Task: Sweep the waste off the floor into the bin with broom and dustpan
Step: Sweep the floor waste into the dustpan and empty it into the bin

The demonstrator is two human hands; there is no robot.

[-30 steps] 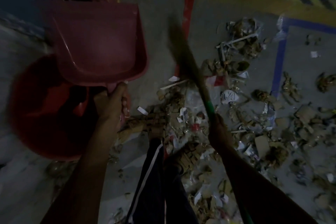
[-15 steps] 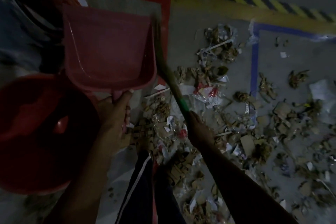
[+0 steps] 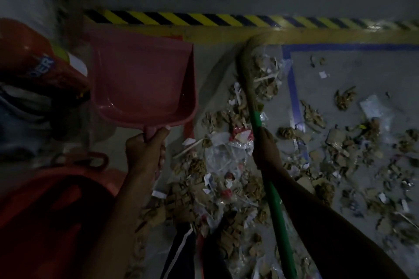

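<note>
Now the pink dustpan [image 3: 140, 88] is held up at centre left of the frame, its short handle gripped by the left hand [image 3: 145, 154], fingers curled round it and thumb laid along the top. Its scoop faces the camera, and nothing is seen lying inside it; only the smooth pink floor and side walls are shown. Below it, in the lower left corner, the red bin [image 3: 52, 217] is seen from above; its inside is too dark for any contents to be made out. At the upper left edge a red bag [image 3: 38, 68] with white lettering is glimpsed, blurred.

Over on the right, the green handle of the broom [image 3: 275, 201] is clamped in the right hand [image 3: 267, 149], and its pale bristles are stretched up to the yellow line [image 3: 317, 35] near top centre, beneath the black-and-yellow hazard stripe [image 3: 204, 19]. The waste [image 3: 226, 165] — torn cardboard, clear plastic wrap, paper scraps, thin sticks — is spread thickly over the grey floor [image 3: 362, 70] from bottom centre to the right edge, crossing the blue floor line [image 3: 294, 97]. A dark trouser leg [image 3: 179, 253] with a white stripe is caught at the bottom.
</note>
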